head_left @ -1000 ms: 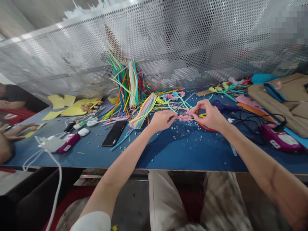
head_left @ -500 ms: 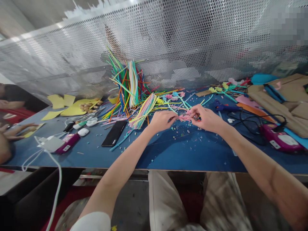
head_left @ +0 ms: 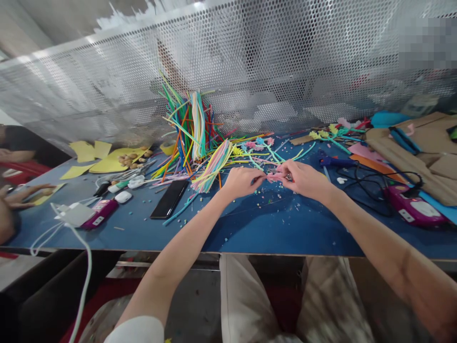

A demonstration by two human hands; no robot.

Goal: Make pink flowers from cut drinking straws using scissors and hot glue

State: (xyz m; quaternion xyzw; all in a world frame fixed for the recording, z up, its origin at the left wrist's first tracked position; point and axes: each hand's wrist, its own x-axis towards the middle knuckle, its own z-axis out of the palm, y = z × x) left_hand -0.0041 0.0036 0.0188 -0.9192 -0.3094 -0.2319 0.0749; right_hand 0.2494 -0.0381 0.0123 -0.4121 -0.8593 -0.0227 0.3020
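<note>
Above the blue table [head_left: 257,233], a pink fuzzy pipe cleaner piece [head_left: 273,176] spans the short gap between my hands. My left hand [head_left: 241,182] pinches its left end between thumb and fingertips. On the other end, my right hand [head_left: 303,180] closes its fingers; a small dark and reddish thing [head_left: 289,176] also shows in that grip, too small to name. Tiny coloured clippings lie scattered beneath both hands. Just behind them are pipe cleaner flowers with pink and blue heads [head_left: 260,142] on green stems.
Bundled pipe cleaners [head_left: 214,164] and a taller upright bunch [head_left: 196,126] stand left of centre. A black phone [head_left: 169,199] lies nearer. Rightward are a blue glue gun [head_left: 335,161], black cable, a purple power strip [head_left: 416,207] and cardboard [head_left: 392,143]. Another person's hand [head_left: 26,195] rests far left.
My right hand has turned slightly, its fingers folding closer around the pink piece, and less of the piece shows. My left hand stays nearly in place.
</note>
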